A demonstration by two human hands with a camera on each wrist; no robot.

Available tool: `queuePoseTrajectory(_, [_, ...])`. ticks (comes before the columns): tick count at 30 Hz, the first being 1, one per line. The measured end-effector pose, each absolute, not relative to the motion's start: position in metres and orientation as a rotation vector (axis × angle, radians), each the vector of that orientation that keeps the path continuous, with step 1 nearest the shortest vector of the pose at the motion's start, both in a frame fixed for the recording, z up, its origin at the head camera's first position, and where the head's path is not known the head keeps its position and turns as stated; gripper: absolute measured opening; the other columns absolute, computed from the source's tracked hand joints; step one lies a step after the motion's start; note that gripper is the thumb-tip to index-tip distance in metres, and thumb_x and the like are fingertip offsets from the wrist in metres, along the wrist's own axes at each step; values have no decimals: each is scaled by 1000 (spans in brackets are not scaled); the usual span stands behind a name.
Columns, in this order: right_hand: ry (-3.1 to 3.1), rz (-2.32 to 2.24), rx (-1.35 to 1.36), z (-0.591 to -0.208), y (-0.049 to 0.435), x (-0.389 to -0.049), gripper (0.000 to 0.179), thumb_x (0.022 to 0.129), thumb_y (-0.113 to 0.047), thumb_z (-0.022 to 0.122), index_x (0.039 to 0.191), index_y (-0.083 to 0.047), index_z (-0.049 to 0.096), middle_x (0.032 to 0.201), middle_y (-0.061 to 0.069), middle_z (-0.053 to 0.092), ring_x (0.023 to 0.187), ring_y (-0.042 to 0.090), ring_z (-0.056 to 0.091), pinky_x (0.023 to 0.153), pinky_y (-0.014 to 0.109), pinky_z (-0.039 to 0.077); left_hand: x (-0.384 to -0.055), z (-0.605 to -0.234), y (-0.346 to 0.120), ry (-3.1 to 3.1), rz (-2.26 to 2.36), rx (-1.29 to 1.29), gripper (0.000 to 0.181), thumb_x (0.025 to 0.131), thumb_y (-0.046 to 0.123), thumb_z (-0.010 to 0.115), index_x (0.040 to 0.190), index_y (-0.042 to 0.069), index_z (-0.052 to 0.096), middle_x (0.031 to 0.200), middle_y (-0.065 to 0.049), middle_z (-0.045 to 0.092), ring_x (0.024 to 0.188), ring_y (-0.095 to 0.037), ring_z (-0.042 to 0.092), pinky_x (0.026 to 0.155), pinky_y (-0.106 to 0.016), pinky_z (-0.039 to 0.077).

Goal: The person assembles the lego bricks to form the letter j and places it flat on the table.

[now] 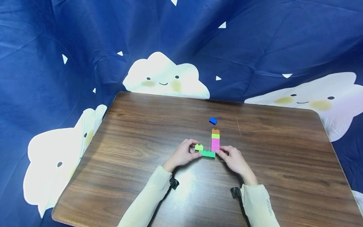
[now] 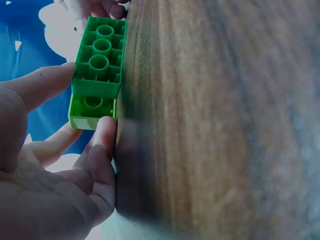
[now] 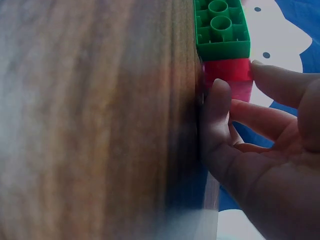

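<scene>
A joined shape of toy building bricks lies on its side on the table, hollow undersides toward me. Its long green brick (image 1: 207, 154) bears a lime brick (image 1: 199, 147) at the left end. At the right end a column of pink bricks (image 1: 215, 143), another lime brick (image 1: 215, 136) and an orange brick (image 1: 215, 131) runs away from me. My left hand (image 1: 183, 154) pinches the left end, thumb at the green brick, fingertips at the lime one. With thumb and fingers, my right hand (image 1: 233, 158) holds the pink end beside the green brick (image 3: 222, 50).
A loose blue brick (image 1: 213, 120) lies just beyond the orange end of the column. The brown wooden table (image 1: 136, 126) has rounded corners. Behind it hangs a dark blue curtain (image 1: 193, 37) printed with white clouds.
</scene>
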State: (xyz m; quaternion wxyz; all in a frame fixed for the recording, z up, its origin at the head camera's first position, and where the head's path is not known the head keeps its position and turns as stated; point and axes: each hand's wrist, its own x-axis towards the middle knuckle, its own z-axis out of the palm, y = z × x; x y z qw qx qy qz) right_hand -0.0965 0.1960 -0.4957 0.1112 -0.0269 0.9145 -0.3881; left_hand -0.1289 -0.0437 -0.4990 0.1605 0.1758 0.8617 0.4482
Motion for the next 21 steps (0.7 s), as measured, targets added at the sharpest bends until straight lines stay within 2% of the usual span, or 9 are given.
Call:
queuePoseTrajectory(5, [2686,-1147,-85,-496,196,-97,45,97,-27,56,124,8,59,116,25,63,93,27,64,91,51,47,-129,-501,-44,2461,1279,500,50,83,27,74,125,6,58,109,-10,57,82,-12,55,74,-22,43])
queuePoseTrajectory(11, [2685,-1154,-82,-496,196,-97,45,97,-28,56,124,8,59,117,26,63,96,28,64,91,51,47,-129,-501,-45,2457,1271,497,50,83,27,75,125,7,58,110,-9,57,80,-7,53,74,-21,43])
queuePoseTrajectory(17, [2642,-1193,-62,-496,197,-98,46,97,-28,58,123,8,59,115,25,64,74,13,67,84,43,52,-132,-503,-45,2431,1262,486,50,84,28,73,126,7,57,110,-10,55,80,-6,52,76,-22,42])
queuePoseTrajectory(21, [2616,-1221,-38,-497,197,-100,48,96,-31,59,124,8,59,114,24,65,70,10,67,78,36,53,-133,-505,-45,2407,1256,472,52,84,29,73,128,7,56,110,-9,53,82,-8,51,79,-24,41])
